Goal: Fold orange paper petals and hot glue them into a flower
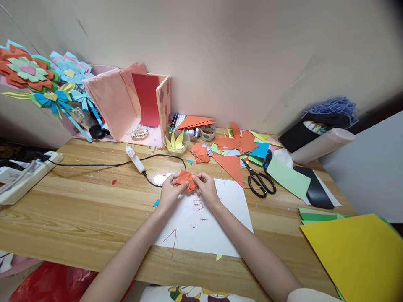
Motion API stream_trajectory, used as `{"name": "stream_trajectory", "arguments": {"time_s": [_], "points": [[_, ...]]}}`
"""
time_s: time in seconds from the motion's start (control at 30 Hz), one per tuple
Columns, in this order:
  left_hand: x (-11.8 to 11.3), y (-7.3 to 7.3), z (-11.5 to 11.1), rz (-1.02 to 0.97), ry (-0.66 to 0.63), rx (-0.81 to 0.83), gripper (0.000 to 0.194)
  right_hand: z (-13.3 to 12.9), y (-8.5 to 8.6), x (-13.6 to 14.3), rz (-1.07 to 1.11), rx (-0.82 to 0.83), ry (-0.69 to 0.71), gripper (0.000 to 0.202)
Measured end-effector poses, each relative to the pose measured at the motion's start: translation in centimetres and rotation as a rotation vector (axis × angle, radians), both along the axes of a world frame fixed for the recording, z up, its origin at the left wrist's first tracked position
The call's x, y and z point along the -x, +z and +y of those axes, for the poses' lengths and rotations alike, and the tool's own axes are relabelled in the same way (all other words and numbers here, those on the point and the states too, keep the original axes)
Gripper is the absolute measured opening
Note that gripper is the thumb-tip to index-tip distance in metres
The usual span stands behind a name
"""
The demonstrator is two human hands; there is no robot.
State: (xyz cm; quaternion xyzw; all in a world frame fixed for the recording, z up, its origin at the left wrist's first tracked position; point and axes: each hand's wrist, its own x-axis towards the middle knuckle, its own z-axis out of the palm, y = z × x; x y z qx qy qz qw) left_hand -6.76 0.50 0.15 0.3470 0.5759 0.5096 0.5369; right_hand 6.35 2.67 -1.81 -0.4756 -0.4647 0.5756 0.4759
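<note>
Between my two hands is a small folded orange paper piece [186,178], held above a white sheet of paper [220,218]. My left hand [171,191] pinches its left side, thumb on top. The fingers of my right hand [206,186] close on its right edge. Just beyond lies a second folded orange paper piece [200,152] of similar shape. Black-handled scissors [258,178] rest to the right of the sheet, beside an orange paper triangle [231,168].
A white glue gun [135,160] trails a black cord on the left. Behind stand a clear bowl [176,144] with yellow paper petals and a pink box [105,105]. Paper flowers [28,69] rise at far left. Yellow paper sheets [355,247] lie at front right.
</note>
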Motion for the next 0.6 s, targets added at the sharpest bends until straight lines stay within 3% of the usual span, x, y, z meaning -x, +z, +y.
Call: {"name": "stream_trajectory", "arguments": {"time_s": [0.2,0.6], "points": [[-0.5,0.3,-0.5,0.143,-0.044,-0.152,0.036,0.0,-0.3,0.1,0.002,-0.004,-0.024,0.028],[0.0,-0.9,0.2,0.096,-0.037,-0.092,0.029,0.2,-0.1,0.0,0.039,0.029,0.029,0.025]]}}
